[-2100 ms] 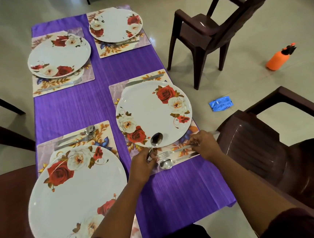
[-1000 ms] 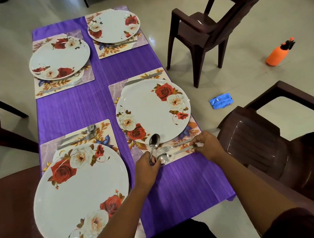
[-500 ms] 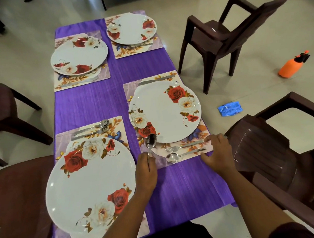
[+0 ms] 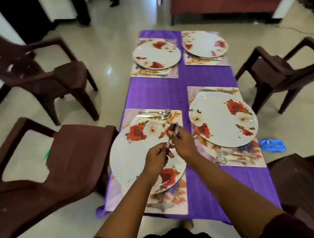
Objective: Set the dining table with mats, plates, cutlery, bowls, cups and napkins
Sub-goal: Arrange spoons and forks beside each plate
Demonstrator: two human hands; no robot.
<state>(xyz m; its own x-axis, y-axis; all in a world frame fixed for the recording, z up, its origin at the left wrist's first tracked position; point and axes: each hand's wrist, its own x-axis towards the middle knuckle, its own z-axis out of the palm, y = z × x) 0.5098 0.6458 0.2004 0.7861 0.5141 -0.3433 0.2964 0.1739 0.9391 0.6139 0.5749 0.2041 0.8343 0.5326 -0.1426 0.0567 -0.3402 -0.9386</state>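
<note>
Both hands are hovering over the near-left plate (image 4: 133, 159). The left hand (image 4: 157, 159) is pinching the handle end of a spoon (image 4: 172, 133), while the right hand (image 4: 182, 144) is gripping it near the bowl. A fork and spoon pair (image 4: 231, 156) is lying to the right of the right hand, on the placemat (image 4: 258, 159).

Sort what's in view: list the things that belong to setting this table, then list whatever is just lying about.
Job: four floral plates, placemats, fork and spoon laid near right, spoon held by both hands.

Lying about: blue wrapper on floor, brown chairs.
</note>
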